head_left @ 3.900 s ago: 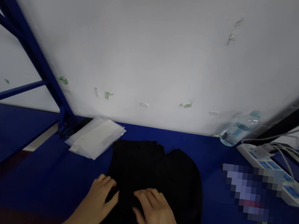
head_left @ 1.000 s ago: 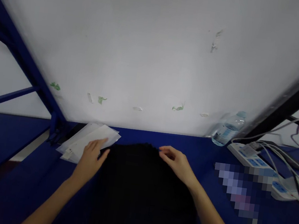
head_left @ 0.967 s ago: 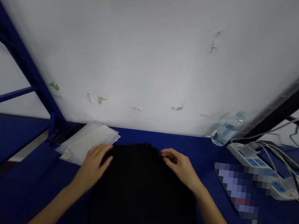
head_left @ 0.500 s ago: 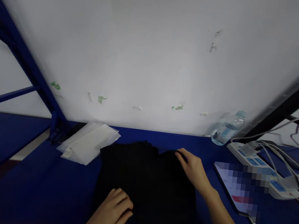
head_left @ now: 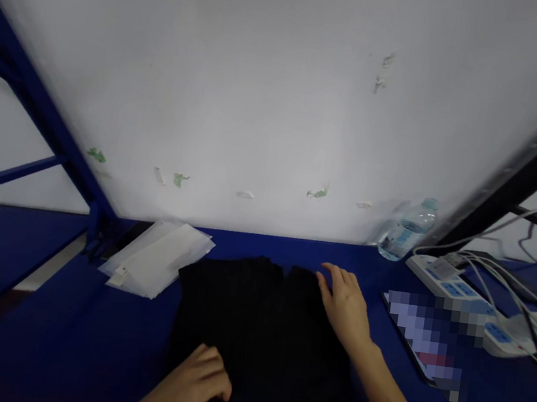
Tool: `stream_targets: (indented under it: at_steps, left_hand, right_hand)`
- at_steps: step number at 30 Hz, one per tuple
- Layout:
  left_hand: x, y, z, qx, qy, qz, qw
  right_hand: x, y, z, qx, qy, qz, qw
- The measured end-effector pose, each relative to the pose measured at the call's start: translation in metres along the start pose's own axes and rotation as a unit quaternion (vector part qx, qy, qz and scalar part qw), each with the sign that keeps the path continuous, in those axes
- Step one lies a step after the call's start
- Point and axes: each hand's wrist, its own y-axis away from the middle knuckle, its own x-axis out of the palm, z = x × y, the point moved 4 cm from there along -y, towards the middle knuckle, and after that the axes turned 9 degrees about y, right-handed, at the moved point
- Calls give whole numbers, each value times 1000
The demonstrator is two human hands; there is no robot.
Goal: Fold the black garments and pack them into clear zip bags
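Note:
A piece of black cloth, apparently a folded garment (head_left: 265,339), lies flat on the blue table, with a small notch in its far edge. My left hand (head_left: 194,389) rests at its near left part, fingers bent and the thumb apart from them, dark cloth showing in the gap. Over the far right corner is my right hand (head_left: 344,303), its thumb and fingers spread and no fold between them. Whether the right fingertips touch the cloth is hard to make out.
Several translucent plastic bags (head_left: 159,259) lie at the back left. A water bottle (head_left: 409,231) stands by the white wall. To the right are a phone (head_left: 416,339) on a cable and a power strip (head_left: 463,299) with several cords. A blue frame (head_left: 46,106) rises at left.
My right hand has let go of the cloth's far right edge and its fingers have opened. The left hand has drawn slightly nearer to me, its thumb spreading from the fingers.

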Motion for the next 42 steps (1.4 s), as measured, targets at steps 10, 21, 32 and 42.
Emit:
stream_targets:
  at_steps: [10, 21, 32, 42]
  left_hand:
    - [12, -21, 32, 20, -160, -45, 986]
    - [-41, -41, 75, -23, -185, -127, 974]
    - [-48, -67, 120, 6, -214, -120, 969]
    - [-54, -65, 124, 39, -140, -198, 969]
  right_hand:
    - [28, 59, 37, -37, -12, 173, 984]
    - [30, 50, 22, -32, 12, 174, 984]
    - [52, -3, -8, -59, -101, 169, 979]
    - [61, -1, -27, -10, -208, 124, 970]
